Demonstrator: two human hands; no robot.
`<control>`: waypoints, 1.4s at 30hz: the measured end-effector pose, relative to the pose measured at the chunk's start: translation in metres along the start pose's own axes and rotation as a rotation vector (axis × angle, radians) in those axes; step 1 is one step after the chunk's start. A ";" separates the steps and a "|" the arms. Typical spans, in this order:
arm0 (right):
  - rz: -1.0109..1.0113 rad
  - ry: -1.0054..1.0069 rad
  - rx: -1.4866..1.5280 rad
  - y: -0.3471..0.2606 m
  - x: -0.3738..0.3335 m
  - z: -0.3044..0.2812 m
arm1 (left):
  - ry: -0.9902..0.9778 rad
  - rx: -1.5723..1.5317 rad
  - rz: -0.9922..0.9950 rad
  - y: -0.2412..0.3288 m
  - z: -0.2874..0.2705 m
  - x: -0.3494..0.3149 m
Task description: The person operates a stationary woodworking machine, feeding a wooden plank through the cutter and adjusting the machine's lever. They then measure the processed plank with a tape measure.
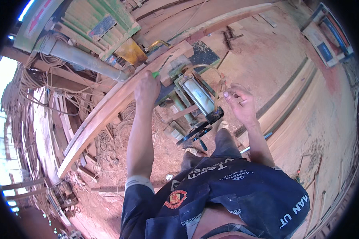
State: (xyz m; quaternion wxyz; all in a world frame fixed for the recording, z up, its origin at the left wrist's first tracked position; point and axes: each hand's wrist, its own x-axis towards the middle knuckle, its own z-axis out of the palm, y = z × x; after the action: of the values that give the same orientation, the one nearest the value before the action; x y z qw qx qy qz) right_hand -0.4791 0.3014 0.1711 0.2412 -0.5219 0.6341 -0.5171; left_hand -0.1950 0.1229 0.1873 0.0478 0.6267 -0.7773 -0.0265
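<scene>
My left hand [146, 88] is closed round the green handle of a screwdriver [155, 74], whose thin shaft points up and away over the wooden beam. To the right, my right hand [243, 104] is raised with its fingers curled beside a loop of yellowish air hose [220, 81]. Whatever sits between those fingertips is too small to make out. Between both hands stands a machine vise with a silver pneumatic cylinder [198, 96] on top. A black handwheel [193, 135] with a crank handle is at its near end, close to my knees.
A long wooden beam [95, 117] crosses behind the vise from lower left to upper right. Green slatted machinery [103, 30] with a grey pipe [83, 59] stands at the upper left. Loose cords [107, 147] litter the dusty floor; planks [285, 101] lie at right.
</scene>
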 end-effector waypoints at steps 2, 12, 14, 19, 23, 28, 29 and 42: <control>-0.157 -0.092 -0.091 0.025 0.017 -0.015 | -0.071 0.080 -0.040 0.020 0.013 0.034; -0.057 -0.718 -0.201 0.191 0.105 -0.124 | -0.340 0.413 -0.201 0.104 0.025 0.131; -0.033 -0.830 -0.263 0.210 0.121 -0.145 | -0.355 0.541 -0.176 0.111 0.026 0.122; 0.215 -0.953 -0.202 0.201 0.190 -0.124 | -0.311 0.185 -0.461 0.169 0.034 0.105; 0.240 -0.848 0.359 0.136 0.239 -0.024 | -0.137 0.147 -0.182 0.230 0.032 0.112; 0.730 -0.780 1.172 0.120 0.264 0.016 | 0.316 -0.106 0.163 0.288 0.032 0.097; 0.721 -0.725 1.185 0.125 0.273 0.010 | 0.537 -0.194 0.215 0.297 0.030 0.081; 0.246 -0.970 -0.014 0.075 0.486 0.000 | 0.064 -0.834 -0.251 0.279 0.001 -0.126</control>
State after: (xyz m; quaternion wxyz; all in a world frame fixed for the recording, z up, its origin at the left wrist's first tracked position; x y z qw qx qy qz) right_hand -0.6747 -0.1470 0.2169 0.5641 -0.6250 0.5092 -0.1783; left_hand -0.4399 0.3057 0.2099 0.3173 0.6439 -0.6161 -0.3242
